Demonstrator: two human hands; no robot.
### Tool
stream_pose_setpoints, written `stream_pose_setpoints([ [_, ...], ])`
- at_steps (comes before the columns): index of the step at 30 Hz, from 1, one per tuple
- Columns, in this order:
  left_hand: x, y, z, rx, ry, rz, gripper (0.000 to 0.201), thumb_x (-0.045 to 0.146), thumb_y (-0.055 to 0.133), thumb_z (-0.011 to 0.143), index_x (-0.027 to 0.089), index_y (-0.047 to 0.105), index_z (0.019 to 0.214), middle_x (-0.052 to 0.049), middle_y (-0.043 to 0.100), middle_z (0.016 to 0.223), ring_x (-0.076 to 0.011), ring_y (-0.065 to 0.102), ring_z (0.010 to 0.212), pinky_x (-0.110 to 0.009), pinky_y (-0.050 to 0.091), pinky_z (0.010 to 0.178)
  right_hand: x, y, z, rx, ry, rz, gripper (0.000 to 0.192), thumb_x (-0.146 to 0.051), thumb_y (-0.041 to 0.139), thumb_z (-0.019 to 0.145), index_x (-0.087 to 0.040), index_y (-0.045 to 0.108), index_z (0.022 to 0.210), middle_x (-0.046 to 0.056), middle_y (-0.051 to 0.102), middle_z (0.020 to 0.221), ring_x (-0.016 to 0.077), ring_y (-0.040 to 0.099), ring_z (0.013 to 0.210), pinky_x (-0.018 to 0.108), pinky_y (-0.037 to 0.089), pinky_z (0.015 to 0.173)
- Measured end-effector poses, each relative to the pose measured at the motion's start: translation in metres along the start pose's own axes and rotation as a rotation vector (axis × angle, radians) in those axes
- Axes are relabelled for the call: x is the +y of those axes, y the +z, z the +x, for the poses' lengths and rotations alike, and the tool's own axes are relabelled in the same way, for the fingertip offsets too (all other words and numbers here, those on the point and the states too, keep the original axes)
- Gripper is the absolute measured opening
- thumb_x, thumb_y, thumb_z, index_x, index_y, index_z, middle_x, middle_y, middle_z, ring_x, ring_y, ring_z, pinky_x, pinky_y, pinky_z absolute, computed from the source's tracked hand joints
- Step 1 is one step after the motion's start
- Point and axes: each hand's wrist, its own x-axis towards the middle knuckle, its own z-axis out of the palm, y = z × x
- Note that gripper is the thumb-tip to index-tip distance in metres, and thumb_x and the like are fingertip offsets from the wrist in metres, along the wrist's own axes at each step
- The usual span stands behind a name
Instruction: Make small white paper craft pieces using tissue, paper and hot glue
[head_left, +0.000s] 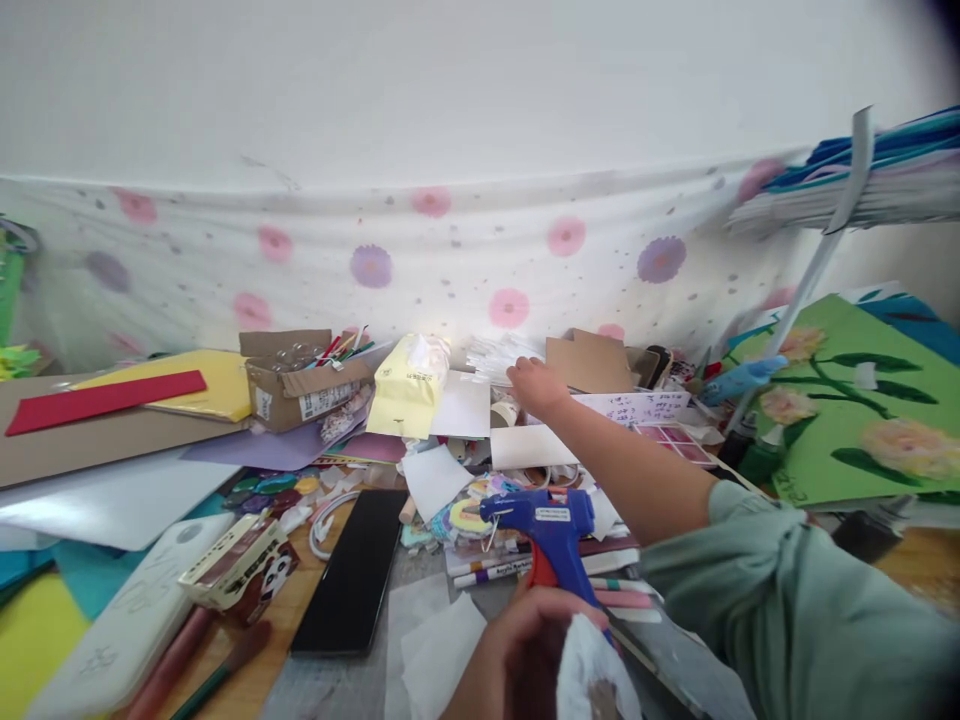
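My left hand (504,655) is at the bottom centre, closed around the handle of a blue hot glue gun (551,515) with a red trigger. The gun's nozzle points left. A white crumpled wad (592,670), perhaps tissue, is at the same hand. My right hand (536,387) is stretched far forward, fingers curled down at the edge of a pile of thin, translucent white sticks (499,355). Its fingertips are partly hidden, and what they grip cannot be made out. Just below it lie a small roll (504,412) and a pale card (531,447).
A black phone (352,570) lies left of centre, near a white case (135,620) and a small panda box (240,570). Behind stand an open cardboard box (304,395) and a yellow bag (409,390). Markers (491,572) lie beneath the gun. A green flower picture (862,400) leans right.
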Motion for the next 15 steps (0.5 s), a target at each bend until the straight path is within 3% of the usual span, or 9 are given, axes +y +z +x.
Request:
stream_pose_setpoints([
  [4, 0.003, -0.005, -0.008, -0.019, -0.028, -0.033, 0.042, 0.046, 0.075, 0.062, 0.024, 0.069, 0.098, -0.009, 0.068, 0.095, -0.0231, 0.062, 0.082, -0.034, 0.042, 0.079, -0.004, 0.006, 0.016, -0.028, -0.045, -0.132, 0.030, -0.030, 0.053, 0.089, -0.016, 0.054, 0.116, 0.009, 0.057, 0.118, 0.0202, 0.059, 0.098, 0.041, 0.051, 0.081],
  [9, 0.005, 0.000, -0.011, -0.027, 0.011, -0.079, 0.069, 0.029, 0.090, 0.035, 0.026, 0.063, 0.099, -0.003, 0.062, 0.088, -0.0165, 0.055, 0.071, -0.028, 0.039, 0.070, 0.010, -0.007, 0.011, -0.036, -0.087, -0.172, 0.029, -0.030, 0.053, 0.089, -0.017, 0.055, 0.116, 0.009, 0.057, 0.117, 0.0198, 0.059, 0.097, 0.040, 0.051, 0.081],
  [15, 0.006, 0.014, -0.010, -0.050, 0.079, -0.041, 0.059, 0.018, 0.085, 0.043, 0.026, 0.061, 0.096, 0.002, 0.057, 0.078, -0.0120, 0.047, 0.065, -0.027, 0.036, 0.071, 0.021, -0.040, 0.002, 0.035, -0.099, -0.141, 0.031, -0.030, 0.053, 0.089, -0.016, 0.054, 0.117, 0.008, 0.057, 0.117, 0.0203, 0.059, 0.097, 0.041, 0.051, 0.080],
])
